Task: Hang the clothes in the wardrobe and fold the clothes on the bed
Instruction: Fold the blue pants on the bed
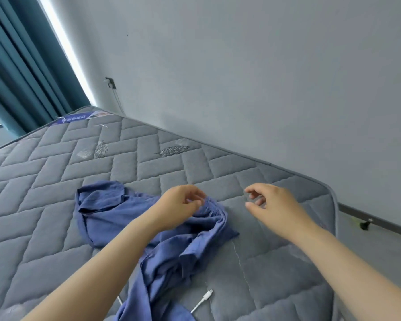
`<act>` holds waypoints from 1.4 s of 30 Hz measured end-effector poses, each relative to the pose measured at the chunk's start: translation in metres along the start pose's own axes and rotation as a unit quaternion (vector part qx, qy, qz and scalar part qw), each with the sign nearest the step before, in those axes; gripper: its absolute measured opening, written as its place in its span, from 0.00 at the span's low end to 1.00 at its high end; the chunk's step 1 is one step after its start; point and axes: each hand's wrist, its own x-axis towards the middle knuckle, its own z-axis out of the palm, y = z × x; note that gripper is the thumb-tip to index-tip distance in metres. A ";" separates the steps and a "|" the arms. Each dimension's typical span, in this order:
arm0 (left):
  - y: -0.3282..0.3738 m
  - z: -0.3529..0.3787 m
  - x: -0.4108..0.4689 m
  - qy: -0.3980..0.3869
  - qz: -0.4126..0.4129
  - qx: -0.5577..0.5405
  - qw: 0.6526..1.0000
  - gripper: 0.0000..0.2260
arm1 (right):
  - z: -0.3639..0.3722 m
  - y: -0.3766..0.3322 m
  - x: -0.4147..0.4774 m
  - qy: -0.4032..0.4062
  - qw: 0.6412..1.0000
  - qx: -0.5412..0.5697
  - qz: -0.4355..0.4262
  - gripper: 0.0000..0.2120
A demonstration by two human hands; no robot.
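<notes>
A crumpled blue garment [171, 246] with a gathered elastic waistband [214, 205] lies on the grey quilted mattress [56, 193]. My left hand [181, 205] hovers at the left end of that waistband. Its fingers are loosely curled and its fingertips are right beside the cloth, with no fabric visibly between them. My right hand [273, 205] floats above bare mattress to the right of the garment, fingers loosely curled and holding nothing. My left forearm covers part of the garment's middle.
A white charging cable [203, 300] lies on the mattress near the garment's lower end. The mattress butts against a grey wall [264, 89] at the right, where a power plug [109, 82] sits. Teal curtains [21, 77] hang at the far left.
</notes>
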 end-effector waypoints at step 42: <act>-0.052 0.080 0.141 -0.229 0.036 0.452 0.861 0.19 | 0.062 0.096 -0.008 0.016 0.964 0.163 0.210 0.05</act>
